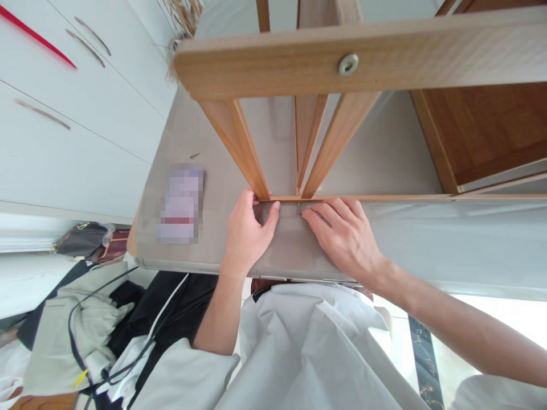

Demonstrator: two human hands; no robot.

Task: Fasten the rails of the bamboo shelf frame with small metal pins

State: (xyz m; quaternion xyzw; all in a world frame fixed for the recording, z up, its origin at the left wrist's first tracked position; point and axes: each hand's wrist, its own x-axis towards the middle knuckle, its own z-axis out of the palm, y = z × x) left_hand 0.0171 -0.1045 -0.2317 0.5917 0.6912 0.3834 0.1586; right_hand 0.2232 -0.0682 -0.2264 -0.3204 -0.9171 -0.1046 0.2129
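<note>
A wooden frame [273, 62] with a thick upper rail and several slanting slats stands on the grey-covered table. Near the left end of its low front rail [384, 198], my left hand [248, 230] grips the wood, thumb in front and fingers partly hidden behind. My right hand [344, 233] is closed in a pinch just right of the middle slat, at the same rail. Between its fingertips is a small bent metal hex key [299, 209], mostly covered by the fingers. A round metal bolt head [348, 64] sits in the upper rail.
A blurred-out flat rectangular item [182, 205] and a small screw [194, 155] lie on the table [171, 136] to the left. White drawers [77, 136] stand beyond its left edge. Clothes and cables [92, 319] are heaped below. A brown wooden panel [496, 134] is at right.
</note>
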